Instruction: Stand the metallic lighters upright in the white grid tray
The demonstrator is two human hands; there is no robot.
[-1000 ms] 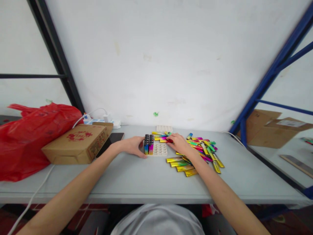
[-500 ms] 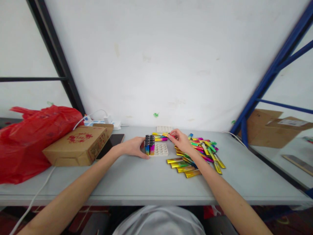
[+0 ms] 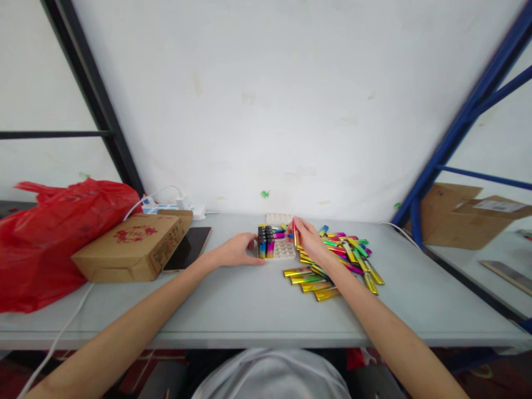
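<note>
A white tray [image 3: 286,250] with rows of round-cornered holes sits in the middle of the table. Several cigarette lighters [image 3: 266,244] with black tops and blue-to-pink shiny bodies stand upright in its left part. My left hand [image 3: 240,250] curves round the tray's left end, thumb in front and fingers behind. Above the tray's right end, my right hand [image 3: 307,237] pinches one lighter [image 3: 296,233], held upright with a reddish and gold side showing. To the right, a pile of loose lighters [image 3: 349,256] in gold, green and pink lies partly under my right forearm.
A second white tray [image 3: 279,218] lies by the wall. On the left are a dark phone-like slab [image 3: 189,248], a cardboard box [image 3: 133,244], a red plastic bag [image 3: 62,238] and a white power strip [image 3: 198,211]. A blue metal frame [image 3: 449,138] rises at the right.
The tray with its standing lighters has shifted right and slightly back, my left hand moving with it. My right hand has turned its lighter from lying flat to upright.
</note>
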